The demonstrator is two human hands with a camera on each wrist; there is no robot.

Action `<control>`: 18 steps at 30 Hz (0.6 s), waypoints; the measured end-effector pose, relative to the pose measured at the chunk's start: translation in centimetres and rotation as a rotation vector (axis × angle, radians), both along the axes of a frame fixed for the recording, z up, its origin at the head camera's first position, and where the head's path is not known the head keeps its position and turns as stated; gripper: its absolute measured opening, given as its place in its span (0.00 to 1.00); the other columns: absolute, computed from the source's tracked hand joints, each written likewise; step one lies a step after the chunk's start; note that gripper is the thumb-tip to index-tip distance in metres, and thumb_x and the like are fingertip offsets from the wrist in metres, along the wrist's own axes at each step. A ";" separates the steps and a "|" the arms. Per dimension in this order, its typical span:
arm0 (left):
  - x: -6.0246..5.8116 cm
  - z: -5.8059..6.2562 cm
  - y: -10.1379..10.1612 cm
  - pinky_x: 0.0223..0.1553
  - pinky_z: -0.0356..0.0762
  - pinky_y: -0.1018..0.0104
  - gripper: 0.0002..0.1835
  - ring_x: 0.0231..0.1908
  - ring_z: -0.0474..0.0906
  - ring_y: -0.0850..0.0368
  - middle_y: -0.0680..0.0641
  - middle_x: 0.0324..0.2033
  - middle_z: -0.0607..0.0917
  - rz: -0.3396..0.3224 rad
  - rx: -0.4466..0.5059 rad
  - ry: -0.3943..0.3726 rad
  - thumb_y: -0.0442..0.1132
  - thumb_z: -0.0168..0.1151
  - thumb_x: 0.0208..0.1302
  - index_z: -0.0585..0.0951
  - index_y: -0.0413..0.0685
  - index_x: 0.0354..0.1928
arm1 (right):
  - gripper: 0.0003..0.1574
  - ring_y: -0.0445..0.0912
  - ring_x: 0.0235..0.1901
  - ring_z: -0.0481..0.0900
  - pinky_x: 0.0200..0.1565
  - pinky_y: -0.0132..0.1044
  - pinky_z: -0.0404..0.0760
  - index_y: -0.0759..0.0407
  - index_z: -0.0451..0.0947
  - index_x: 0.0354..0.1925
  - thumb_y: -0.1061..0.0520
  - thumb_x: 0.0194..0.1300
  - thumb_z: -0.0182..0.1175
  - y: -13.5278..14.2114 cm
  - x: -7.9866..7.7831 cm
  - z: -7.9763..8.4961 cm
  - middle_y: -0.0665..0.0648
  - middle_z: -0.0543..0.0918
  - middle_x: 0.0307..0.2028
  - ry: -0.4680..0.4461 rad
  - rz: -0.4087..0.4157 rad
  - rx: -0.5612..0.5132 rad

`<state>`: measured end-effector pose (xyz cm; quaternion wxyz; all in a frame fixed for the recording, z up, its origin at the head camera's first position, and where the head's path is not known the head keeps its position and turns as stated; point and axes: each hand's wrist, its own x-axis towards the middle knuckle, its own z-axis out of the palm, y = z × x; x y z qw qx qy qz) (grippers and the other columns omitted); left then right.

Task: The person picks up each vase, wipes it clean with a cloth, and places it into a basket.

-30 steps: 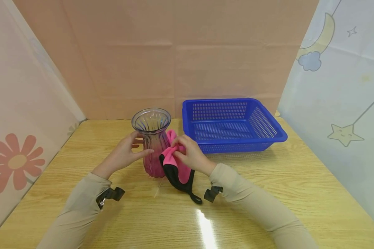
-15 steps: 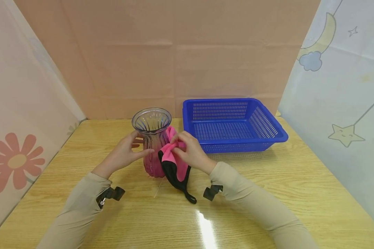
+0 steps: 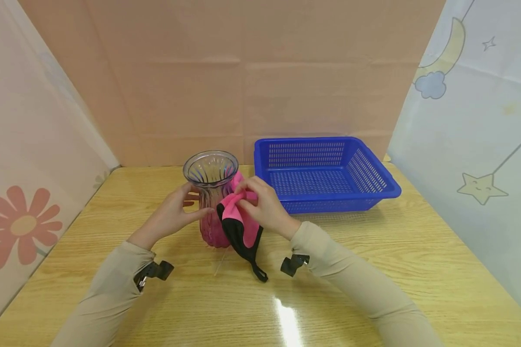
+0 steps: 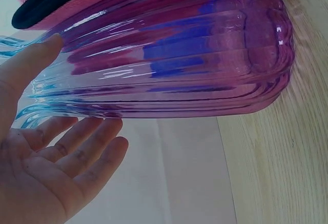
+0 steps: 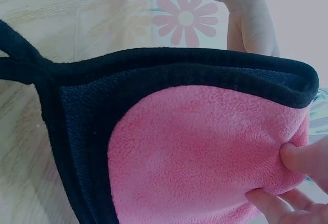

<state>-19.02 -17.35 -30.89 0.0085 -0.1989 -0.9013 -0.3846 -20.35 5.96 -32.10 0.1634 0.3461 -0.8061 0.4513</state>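
Observation:
A ribbed glass vase, clear purple at its flared rim and pink lower down, stands upright on the table. My left hand holds its left side, thumb in front and fingers behind. In the left wrist view, the thumb and fingertips of that hand lie on opposite sides of the glass. A pink cleaning cloth with black edging and a hanging loop is bunched against the vase's right side. My right hand pinches its upper folds. The right wrist view shows the cloth draped below the fingertips.
Behind and to the right stands a blue perforated plastic basket, close to the right hand. The wooden table stretches in front, with a bright reflection on it. Printed sheets hang at the back and sides.
My right hand has shifted slightly left and up along the vase. The cloth and its hanging loop have swung left with it. The left hand and vase have stayed in place.

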 end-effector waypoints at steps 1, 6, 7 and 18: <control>0.0 0.0 0.0 0.58 0.72 0.41 0.36 0.56 0.73 0.35 0.34 0.55 0.74 -0.001 0.001 -0.001 0.40 0.65 0.59 0.60 0.40 0.65 | 0.07 0.50 0.40 0.76 0.45 0.43 0.85 0.64 0.75 0.36 0.68 0.57 0.61 0.0 0.0 0.1 0.61 0.77 0.36 -0.005 0.002 -0.006; 0.0 0.0 0.1 0.58 0.73 0.42 0.35 0.56 0.73 0.35 0.34 0.54 0.74 -0.001 0.002 0.001 0.40 0.65 0.58 0.61 0.39 0.65 | 0.07 0.50 0.41 0.76 0.46 0.44 0.85 0.64 0.75 0.36 0.68 0.57 0.62 -0.1 0.0 0.4 0.61 0.78 0.36 -0.002 -0.004 -0.022; 0.0 0.0 0.1 0.58 0.73 0.42 0.35 0.56 0.73 0.35 0.34 0.54 0.74 0.000 0.003 0.000 0.40 0.65 0.58 0.61 0.39 0.65 | 0.07 0.50 0.41 0.77 0.46 0.43 0.85 0.64 0.75 0.36 0.68 0.57 0.62 -0.2 0.0 0.5 0.61 0.78 0.36 0.002 -0.005 -0.024; 0.0 0.0 0.1 0.57 0.73 0.42 0.35 0.55 0.74 0.35 0.34 0.53 0.74 0.008 -0.003 0.003 0.40 0.66 0.58 0.62 0.37 0.63 | 0.06 0.51 0.44 0.77 0.46 0.43 0.85 0.64 0.76 0.36 0.68 0.57 0.62 -0.4 0.1 1.2 0.62 0.78 0.38 -0.007 -0.013 -0.043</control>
